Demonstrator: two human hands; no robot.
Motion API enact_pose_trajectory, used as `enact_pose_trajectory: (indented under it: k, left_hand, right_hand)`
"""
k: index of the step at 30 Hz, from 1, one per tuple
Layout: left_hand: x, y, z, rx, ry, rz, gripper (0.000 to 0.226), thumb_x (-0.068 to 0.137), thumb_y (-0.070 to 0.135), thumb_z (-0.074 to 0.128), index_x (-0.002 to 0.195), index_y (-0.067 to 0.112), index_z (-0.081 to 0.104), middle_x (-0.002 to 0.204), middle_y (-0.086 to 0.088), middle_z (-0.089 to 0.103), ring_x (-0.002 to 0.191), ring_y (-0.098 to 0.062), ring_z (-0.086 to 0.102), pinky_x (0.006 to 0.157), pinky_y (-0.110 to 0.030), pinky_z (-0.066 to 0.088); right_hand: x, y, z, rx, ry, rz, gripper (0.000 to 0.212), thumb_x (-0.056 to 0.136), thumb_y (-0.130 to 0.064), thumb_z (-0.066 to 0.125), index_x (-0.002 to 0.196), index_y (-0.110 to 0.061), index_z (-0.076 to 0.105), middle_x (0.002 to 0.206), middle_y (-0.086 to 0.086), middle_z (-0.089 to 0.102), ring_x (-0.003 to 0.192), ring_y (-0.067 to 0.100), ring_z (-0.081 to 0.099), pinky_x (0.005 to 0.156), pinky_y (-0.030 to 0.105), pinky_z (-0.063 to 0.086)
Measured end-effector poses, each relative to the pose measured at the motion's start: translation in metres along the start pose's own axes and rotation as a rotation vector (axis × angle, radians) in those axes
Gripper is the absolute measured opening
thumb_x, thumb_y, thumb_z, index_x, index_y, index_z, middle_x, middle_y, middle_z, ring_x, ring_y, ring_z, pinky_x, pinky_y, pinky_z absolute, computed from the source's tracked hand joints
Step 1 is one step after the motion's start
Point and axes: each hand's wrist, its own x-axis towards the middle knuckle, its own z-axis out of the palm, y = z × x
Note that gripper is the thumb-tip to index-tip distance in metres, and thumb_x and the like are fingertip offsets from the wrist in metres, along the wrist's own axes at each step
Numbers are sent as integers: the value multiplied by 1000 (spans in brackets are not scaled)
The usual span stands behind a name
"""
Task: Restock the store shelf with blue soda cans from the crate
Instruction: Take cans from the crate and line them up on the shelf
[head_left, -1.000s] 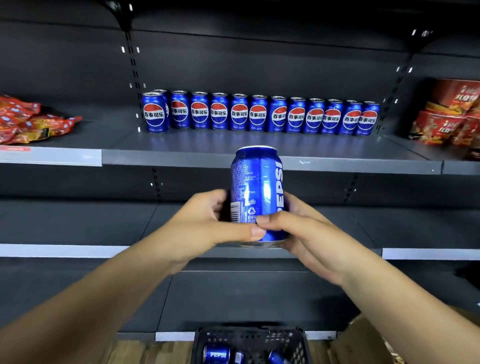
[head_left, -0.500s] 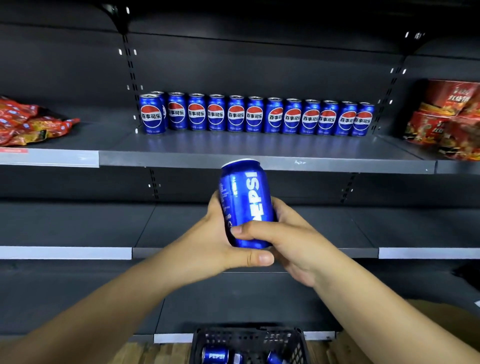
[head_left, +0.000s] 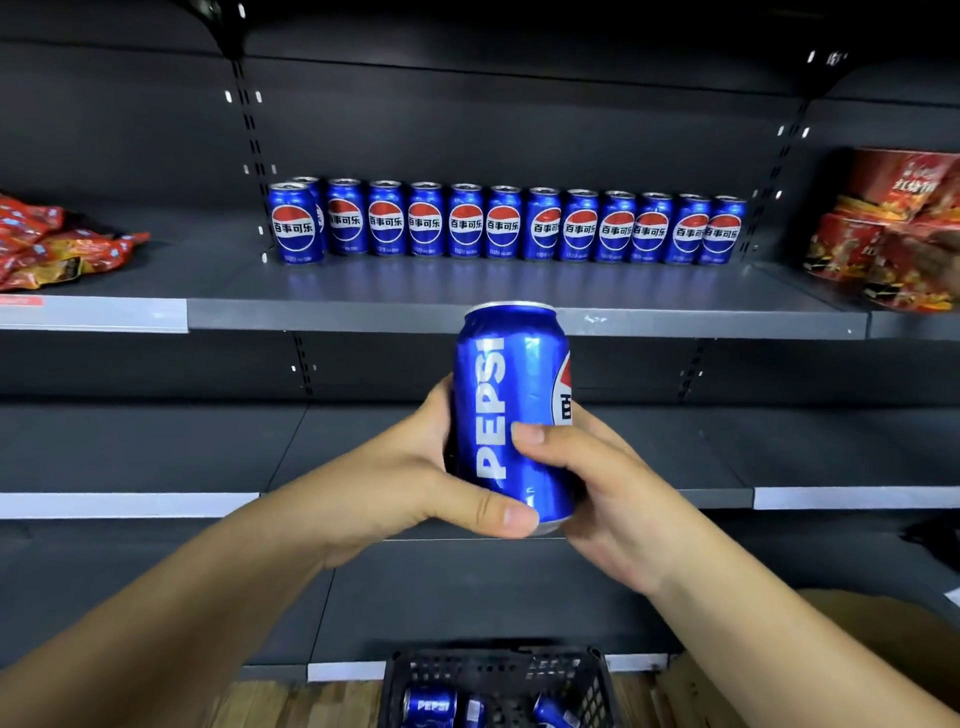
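Observation:
A blue soda can (head_left: 511, 395) stands upright in mid-air in front of the shelves, its white lettering facing me. My left hand (head_left: 410, 483) grips its lower left side, thumb across the bottom front. My right hand (head_left: 608, 493) grips its right side, thumb on the front. A row of several blue cans (head_left: 504, 223) lines the back of the upper shelf (head_left: 395, 314), with one more can in front at the row's left end. The black crate (head_left: 498, 670) at the bottom edge holds more cans.
Red snack bags (head_left: 57, 244) lie on the upper shelf at the left. Red boxes (head_left: 888, 228) are stacked at the right. The two lower shelves (head_left: 156, 447) are dark and bare. A brown cardboard box (head_left: 883, 639) sits by the crate on the wooden floor.
The can has been turned in my hands: its lettering swung from the right side to the front, and the red-and-white logo now shows at its right edge. It tilted, then came upright.

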Motion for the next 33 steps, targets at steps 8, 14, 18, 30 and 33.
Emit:
enact_pose_trajectory:
  k: [8, 14, 18, 30, 33]
  left_hand:
    - [3, 2, 24, 32, 58, -50, 80, 62, 6, 74, 127, 34, 37, 109, 16, 67, 100, 0, 64, 75, -14, 50]
    - [11, -11, 66, 97, 343, 68, 90, 53, -5, 81, 120, 33, 34, 98, 21, 66, 89, 5, 66, 67, -12, 50]
    - [14, -8, 72, 103, 380, 88, 80, 52, 3, 76, 120, 27, 41, 99, 14, 69, 90, -3, 68, 70, -19, 54]
    - [29, -10, 63, -39, 180, -73, 74, 52, -5, 71, 120, 15, 53, 116, -10, 66, 112, -26, 61, 97, -44, 49]
    - [34, -15, 48, 28, 273, -111, 74, 53, 1, 73, 121, 21, 51, 114, -1, 68, 110, -18, 62, 97, -40, 49]
  right_hand:
    - [-14, -3, -2, -101, 108, -134, 51, 58, -10, 76, 107, -12, 62, 91, 5, 72, 79, 18, 69, 63, 24, 53]
    - [-18, -2, 2, -86, 268, -205, 66, 50, -6, 78, 111, -16, 54, 97, 4, 72, 83, 12, 69, 67, 23, 56]
    - [-30, -6, -9, -150, 192, -197, 73, 52, -7, 84, 114, -23, 50, 100, -3, 71, 89, 6, 67, 71, 19, 54]
    - [-27, -24, -61, -433, 54, -102, 56, 55, -5, 86, 105, -10, 63, 96, 3, 73, 90, 18, 70, 79, 32, 57]
    - [-6, -24, -57, -485, 80, -118, 61, 49, -8, 87, 105, -9, 64, 96, 4, 73, 90, 19, 69, 79, 33, 57]
